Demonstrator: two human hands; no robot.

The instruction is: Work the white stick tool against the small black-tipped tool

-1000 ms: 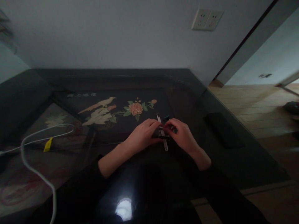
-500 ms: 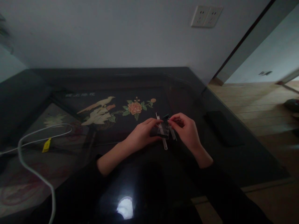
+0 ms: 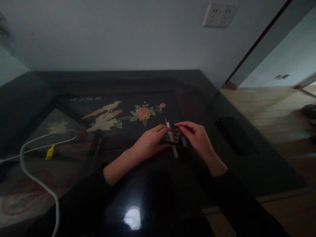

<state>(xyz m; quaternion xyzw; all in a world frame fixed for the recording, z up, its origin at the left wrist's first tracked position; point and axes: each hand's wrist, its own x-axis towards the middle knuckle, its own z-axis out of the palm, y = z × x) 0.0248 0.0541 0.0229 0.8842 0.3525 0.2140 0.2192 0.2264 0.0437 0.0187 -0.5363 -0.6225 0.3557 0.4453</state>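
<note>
A small clear plastic box (image 3: 174,140) sits on the dark tabletop, with my left hand (image 3: 150,140) gripping its left side between thumb and fingers. Beneath or behind it runs a narrow pale strip (image 3: 175,152) with a hole near its lower end; its upper end sticks out past the box. My right hand (image 3: 194,133) is closed in a pinch at the box's upper right, beside a small dark greenish piece (image 3: 175,122). Too small to tell is what exactly lies between those fingertips. Just right of the box shows another short greyish strip (image 3: 184,142).
The glossy dark table (image 3: 153,184) carries a bird-and-flower inlay (image 3: 142,113). A flat black object (image 3: 235,135) lies at the right. A white cable (image 3: 39,181) with a yellow tag (image 3: 50,152) loops at the left. Behind stands a wall with sockets (image 3: 220,15).
My right hand's fingertips have shifted slightly left over the top of the box. My left hand keeps its grip, and the box stays in place.
</note>
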